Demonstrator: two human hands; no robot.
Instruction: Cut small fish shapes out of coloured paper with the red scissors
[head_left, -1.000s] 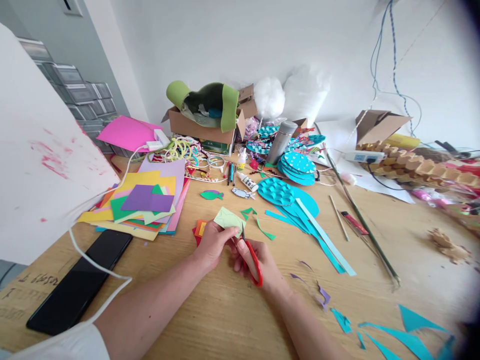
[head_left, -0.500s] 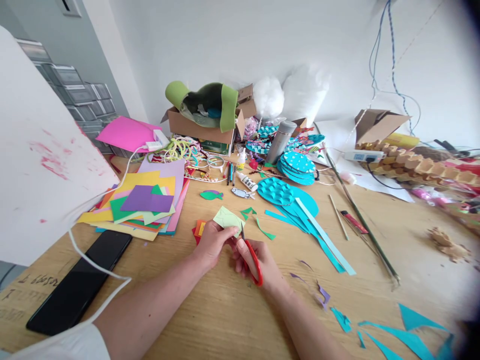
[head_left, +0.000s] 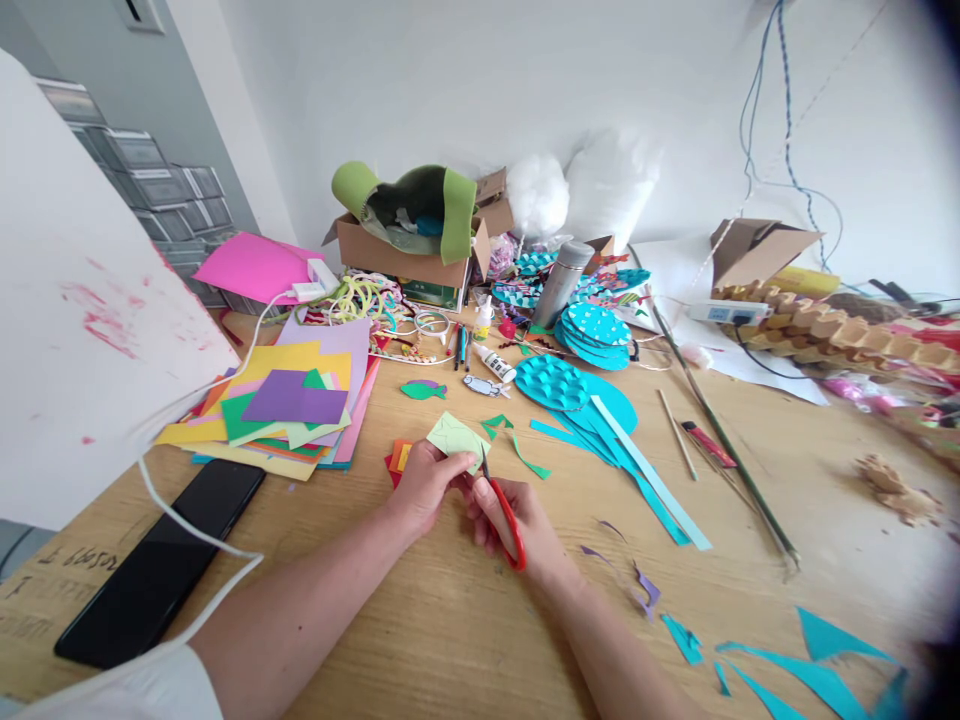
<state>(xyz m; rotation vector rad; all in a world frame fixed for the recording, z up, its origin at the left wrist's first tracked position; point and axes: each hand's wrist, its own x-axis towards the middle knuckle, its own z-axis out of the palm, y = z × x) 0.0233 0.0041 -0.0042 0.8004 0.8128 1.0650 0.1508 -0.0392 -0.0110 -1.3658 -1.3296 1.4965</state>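
My left hand (head_left: 426, 490) pinches a small piece of light green paper (head_left: 454, 437) that has pencil lines drawn on it. In my right hand (head_left: 525, 525) is a pair of red-handled scissors (head_left: 513, 530), the blades at the paper's right edge. Both hands are close together over the table. Just left of the paper lie orange and red paper pieces (head_left: 400, 457), partly hidden by my left hand. A curled green paper strip (head_left: 525, 450) rests to the right. Behind are a green and purple paper fish (head_left: 423, 389) and a white fish cutout (head_left: 484, 386).
Stacked coloured paper (head_left: 292, 400) and a black phone (head_left: 161, 560) with a white cable across it lie left. Blue painted discs (head_left: 551, 383) and blue strips (head_left: 652, 480) are right of centre, with a long stick (head_left: 720, 430) beyond. Blue scraps (head_left: 817, 675) lie front right.
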